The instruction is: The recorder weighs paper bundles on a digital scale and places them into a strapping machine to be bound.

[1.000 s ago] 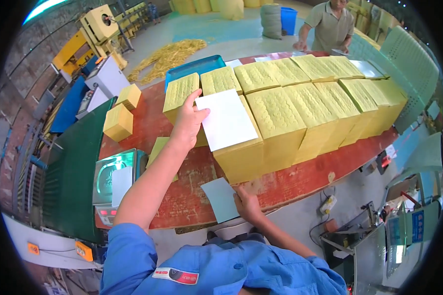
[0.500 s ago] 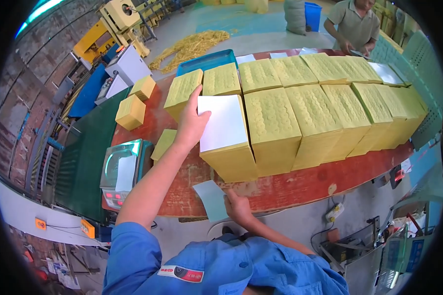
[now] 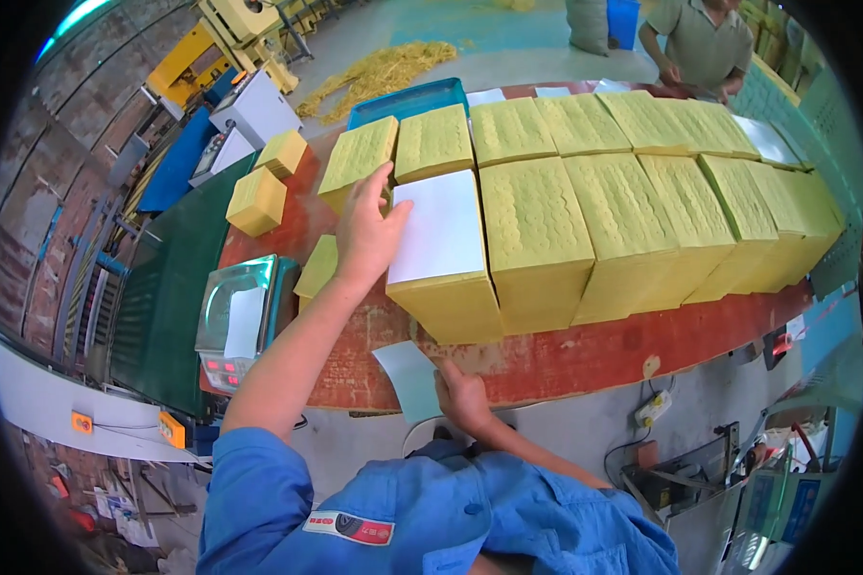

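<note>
A white sheet (image 3: 441, 216) lies on top of the nearest left stack of yellow paper (image 3: 446, 307). My left hand (image 3: 369, 235) is open at that stack's left edge. Its fingers stretch along the edge toward the far side, and the thumb rests by the sheet. Near the table's front edge, my right hand (image 3: 465, 395) pinches a pale bluish-white sheet (image 3: 408, 381) by its right side. That sheet hangs tilted and slightly curved, and my right fingertips are partly hidden.
Two rows of embossed yellow paper stacks (image 3: 532, 216) fill the red table (image 3: 585, 359). At left are a scale (image 3: 235, 316), smaller yellow blocks (image 3: 256, 201) and a green conveyor belt (image 3: 168, 287). A blue tray (image 3: 408, 101) and a co-worker (image 3: 705, 48) are beyond.
My left fingers have lifted a little and spread along the stack's edge, showing more of the white sheet. My right hand still holds its sheet. The co-worker's hands have moved.
</note>
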`<move>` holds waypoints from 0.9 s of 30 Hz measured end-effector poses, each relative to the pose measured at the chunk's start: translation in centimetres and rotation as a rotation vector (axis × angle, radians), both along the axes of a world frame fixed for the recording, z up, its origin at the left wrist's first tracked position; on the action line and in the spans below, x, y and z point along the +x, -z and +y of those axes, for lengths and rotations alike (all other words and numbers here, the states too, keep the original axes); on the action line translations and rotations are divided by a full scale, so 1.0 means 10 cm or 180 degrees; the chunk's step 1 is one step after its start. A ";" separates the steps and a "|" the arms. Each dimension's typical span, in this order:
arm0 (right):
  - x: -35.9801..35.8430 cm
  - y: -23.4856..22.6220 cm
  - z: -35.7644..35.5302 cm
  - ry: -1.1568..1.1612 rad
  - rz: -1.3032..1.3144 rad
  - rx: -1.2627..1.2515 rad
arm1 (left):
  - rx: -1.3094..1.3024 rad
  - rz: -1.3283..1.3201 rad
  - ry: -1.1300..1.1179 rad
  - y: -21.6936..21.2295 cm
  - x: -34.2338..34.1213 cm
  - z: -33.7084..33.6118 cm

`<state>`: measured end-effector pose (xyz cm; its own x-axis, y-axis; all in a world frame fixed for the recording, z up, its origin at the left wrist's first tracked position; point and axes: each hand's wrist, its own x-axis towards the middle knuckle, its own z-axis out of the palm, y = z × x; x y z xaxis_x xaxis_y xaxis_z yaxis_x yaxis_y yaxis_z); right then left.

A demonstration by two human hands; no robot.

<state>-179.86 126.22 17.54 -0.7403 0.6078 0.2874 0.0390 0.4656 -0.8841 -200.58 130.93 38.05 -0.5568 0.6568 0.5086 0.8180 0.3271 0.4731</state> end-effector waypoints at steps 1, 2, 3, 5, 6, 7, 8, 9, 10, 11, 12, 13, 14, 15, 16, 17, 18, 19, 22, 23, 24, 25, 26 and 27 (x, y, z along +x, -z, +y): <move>0.00 -0.02 -0.01 -0.0007 0.0027 0.0027 | -0.0049 -0.0106 0.0052 -0.02 -0.02 -0.02; 0.00 -0.03 -0.01 -0.0029 0.0063 0.0064 | -0.0057 -0.0110 0.0050 -0.03 -0.06 -0.02; 0.00 -0.02 -0.01 -0.0033 0.0059 0.0054 | -0.0079 0.0163 0.0271 -0.04 -0.10 -0.02; 0.00 0.02 -0.03 0.0001 -0.0035 0.0105 | -0.0125 0.0418 0.0488 -0.06 -0.13 0.04; 0.01 0.01 -0.02 -0.0014 -0.0048 0.0088 | -0.0132 0.0524 0.0794 -0.10 -0.09 0.12; 0.01 -0.01 -0.01 0.0015 -0.0016 0.0100 | -0.0142 0.0623 0.1101 -0.12 -0.06 0.19; 0.01 -0.03 -0.01 0.0040 0.0019 0.0101 | -0.0174 0.0602 0.1087 -0.08 -0.05 0.24; 0.01 0.00 0.00 0.0024 0.0001 0.0063 | -0.0314 0.0613 0.1180 -0.03 -0.04 0.28; -0.01 0.04 0.01 -0.0010 -0.0048 0.0157 | -0.0457 0.0618 0.1277 0.02 -0.05 0.30; 0.00 0.07 0.00 -0.0014 -0.0115 0.0225 | -0.0515 0.0565 0.1305 0.09 -0.07 0.32; 0.01 0.07 0.00 0.0007 -0.0165 0.0156 | -0.0765 0.0653 0.1299 0.17 -0.09 0.33; 0.01 0.06 0.00 -0.0053 -0.0140 0.0147 | -0.1014 0.0741 0.1301 0.24 -0.10 0.33; 0.01 0.07 0.04 -0.0102 -0.0113 0.0144 | -0.1063 0.0685 0.1354 0.28 -0.12 0.37; 0.02 0.05 0.08 -0.0080 -0.0155 0.0086 | -0.1022 0.0528 0.1331 0.28 -0.13 0.37; 0.05 0.02 0.11 -0.0228 0.0110 -0.0274 | -0.0982 0.0370 0.1307 0.29 -0.13 0.36; 0.10 -0.02 0.16 -0.0345 0.0385 -0.0614 | -0.1040 0.0378 0.1321 0.28 -0.11 0.39; 0.16 -0.03 0.19 -0.0300 0.0365 -0.0652 | -0.1072 0.0352 0.1368 0.29 -0.09 0.38; 0.27 -0.03 0.25 -0.0421 0.0307 -0.0775 | -0.1087 0.0401 0.1350 0.30 -0.08 0.38; 0.68 0.00 0.33 -0.0580 0.0256 -0.1121 | -0.1226 0.0371 0.1292 0.23 -0.04 0.33; 0.85 -0.07 0.35 -0.0700 0.0237 -0.1577 | -0.1273 0.0258 0.1282 0.22 -0.07 0.29; 1.01 -0.10 0.37 -0.0806 0.0221 -0.2028 | -0.1315 0.0147 0.1284 0.20 -0.06 0.28; 1.13 -0.07 0.37 -0.0783 0.0226 -0.2041 | -0.1341 0.0177 0.1288 0.20 -0.05 0.26; 1.25 -0.05 0.37 -0.0768 0.0373 -0.2333 | -0.1347 0.0180 0.1327 0.21 -0.03 0.26; 1.35 -0.03 0.35 -0.0747 0.0527 -0.2625 | -0.1313 0.0190 0.1319 0.22 -0.01 0.26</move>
